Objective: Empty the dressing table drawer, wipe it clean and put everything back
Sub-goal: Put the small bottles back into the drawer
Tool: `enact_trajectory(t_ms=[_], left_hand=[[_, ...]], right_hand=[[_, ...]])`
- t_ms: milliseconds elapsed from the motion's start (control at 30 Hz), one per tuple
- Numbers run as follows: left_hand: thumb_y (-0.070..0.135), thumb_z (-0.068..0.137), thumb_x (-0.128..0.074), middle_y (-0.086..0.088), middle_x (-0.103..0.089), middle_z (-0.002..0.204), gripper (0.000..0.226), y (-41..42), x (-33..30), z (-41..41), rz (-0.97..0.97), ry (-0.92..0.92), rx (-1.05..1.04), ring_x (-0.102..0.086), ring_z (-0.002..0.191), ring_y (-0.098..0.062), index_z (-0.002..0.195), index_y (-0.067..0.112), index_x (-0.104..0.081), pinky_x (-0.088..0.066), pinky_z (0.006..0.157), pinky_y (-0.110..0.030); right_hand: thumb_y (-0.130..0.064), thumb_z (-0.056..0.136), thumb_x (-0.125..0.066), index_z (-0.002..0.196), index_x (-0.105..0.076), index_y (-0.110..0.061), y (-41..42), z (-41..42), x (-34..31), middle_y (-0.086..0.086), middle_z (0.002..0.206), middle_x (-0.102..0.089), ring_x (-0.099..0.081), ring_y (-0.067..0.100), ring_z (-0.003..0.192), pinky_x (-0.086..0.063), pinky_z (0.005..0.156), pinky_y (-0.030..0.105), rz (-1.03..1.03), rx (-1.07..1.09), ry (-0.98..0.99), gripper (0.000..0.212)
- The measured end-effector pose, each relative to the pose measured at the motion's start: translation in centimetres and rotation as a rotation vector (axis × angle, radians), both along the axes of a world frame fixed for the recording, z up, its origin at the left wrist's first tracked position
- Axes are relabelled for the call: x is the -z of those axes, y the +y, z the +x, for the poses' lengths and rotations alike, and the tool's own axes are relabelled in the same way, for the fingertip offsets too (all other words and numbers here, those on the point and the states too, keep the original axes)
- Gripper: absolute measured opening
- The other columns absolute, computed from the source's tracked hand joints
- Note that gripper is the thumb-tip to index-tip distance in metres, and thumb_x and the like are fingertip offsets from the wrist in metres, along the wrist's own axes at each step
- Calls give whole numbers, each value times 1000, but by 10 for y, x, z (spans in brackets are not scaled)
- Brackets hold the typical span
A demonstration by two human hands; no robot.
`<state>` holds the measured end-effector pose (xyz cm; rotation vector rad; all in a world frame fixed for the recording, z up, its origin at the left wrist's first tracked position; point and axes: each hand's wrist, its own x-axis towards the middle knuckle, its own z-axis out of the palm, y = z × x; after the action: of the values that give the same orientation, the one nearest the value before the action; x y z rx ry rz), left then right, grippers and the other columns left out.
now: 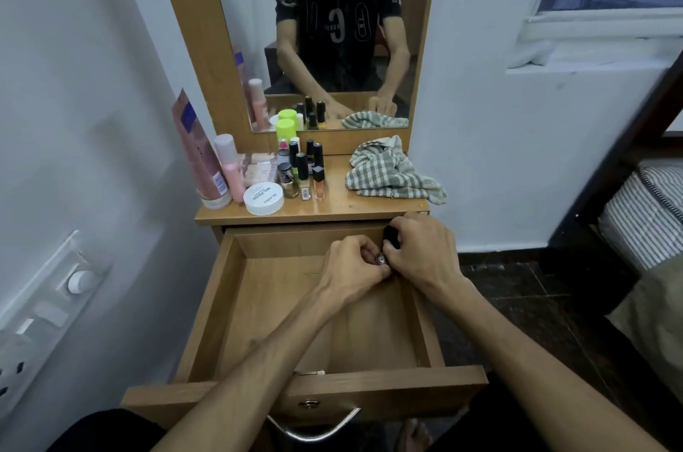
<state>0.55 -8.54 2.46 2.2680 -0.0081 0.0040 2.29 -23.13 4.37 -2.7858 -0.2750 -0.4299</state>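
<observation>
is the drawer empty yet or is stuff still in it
Nearly empty: the drawer floor shows bare wood. Only small items remain at its back right corner, held by the left hand and right hand.

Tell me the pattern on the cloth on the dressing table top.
Green-and-white check on the cloth, seen best in the head view.

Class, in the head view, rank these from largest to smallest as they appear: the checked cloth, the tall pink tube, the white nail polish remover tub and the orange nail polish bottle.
1. Checked cloth
2. Tall pink tube
3. White tub
4. Orange nail polish bottle

All four sit on the dressing table top at similar distances, so nearness hardly skews the ranking.
</observation>
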Motion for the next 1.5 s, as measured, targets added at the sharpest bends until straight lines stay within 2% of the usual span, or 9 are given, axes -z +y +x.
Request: enact_trajectory(t_ms=[267, 400, 533, 700, 867, 1067, 1200, 1300, 1500], left_hand=[[22, 70, -78, 6, -74, 73, 14, -7, 14, 5, -103, -37, -1, -72, 70, -5, 82, 20, -74, -62, 74, -31], [19, 71, -78, 5, -74, 73, 9, -9, 21, 9, -99, -19, -22, -71, 70, -7, 79, 19, -73, -61, 73, -27], [12, 76, -74, 4, -74, 73, 12, -13, 22, 12, -61, -2, -14, -69, 69, -7, 76, 24, -71, -58, 70, -24], [12, 72, -68, 5, -75, 72, 12, -15, 23, 16, -40, -6, -19, -72, 73, -8, 75, 23, -71, -62, 74, -32], [6, 76, -74, 4, -76, 78, 14, -14, 20, 17, -107, 0, -48, -73, 77, -8, 81, 19, -76, -61, 75, -28], [6, 75, -71, 2, -76, 83, 16, -15, 16, 13, -116, 33, -68, -72, 81, -11, 86, 17, -76, -61, 79, -30], [16, 70, -67, 6, -73, 75, 11, -4, -1, 8, -126, 66, -123, -70, 76, -11, 75, 25, -69, -60, 76, -31], [23, 67, -64, 6, -71, 65, 4, 12, -27, -6, -181, -101, -208, -70, 66, -13, 70, 24, -66, -59, 67, -33], [17, 81, -62, 11, -66, 81, 11, 66, -94, 9, -72, -595, -363, -62, 75, -9, 89, 23, -68, -55, 69, -32]], right_hand=[[-24, 84, -69, 109, -74, -20, -7, -1, 1, -4, 91, -67, -64, 24, 92, -50, 74, 36, 82, -38, 31, 25], [-17, 77, -66, 120, -73, -21, -13, -7, 1, -8, 90, -67, -64, 20, 90, -53, 76, 36, 141, -74, 31, 44], [-23, 75, -73, 130, -68, -21, -15, -14, 2, -5, 104, -67, -64, 20, 97, -53, 83, 33, 110, -150, 59, 55], [-15, 78, -73, 126, -67, -19, -13, -9, 7, 0, 110, -63, -63, 26, 101, -55, 81, 40, 42, -151, 37, 49], [-12, 82, -72, 126, -66, -19, -11, -9, 12, -1, 111, -64, -61, 23, 102, -55, 80, 37, 10, -167, -15, 45], [-18, 81, -74, 130, -64, -22, -9, -11, 9, -2, 115, -63, -62, 23, 106, -54, 82, 37, -3, -148, 4, 50], [-28, 78, -73, 126, -68, -27, -7, -16, -8, -7, 104, -68, -65, 20, 97, -49, 74, 31, 32, -99, -53, 48], [-33, 78, -71, 111, -75, -30, 4, -15, -30, -13, 85, -67, -62, 12, 79, -47, 67, 28, 175, -86, -129, 33], [-26, 83, -71, 109, -79, -24, 53, 9, -62, -14, 80, -69, -61, 4, 70, -57, 71, 32, 413, -177, -199, 27]])
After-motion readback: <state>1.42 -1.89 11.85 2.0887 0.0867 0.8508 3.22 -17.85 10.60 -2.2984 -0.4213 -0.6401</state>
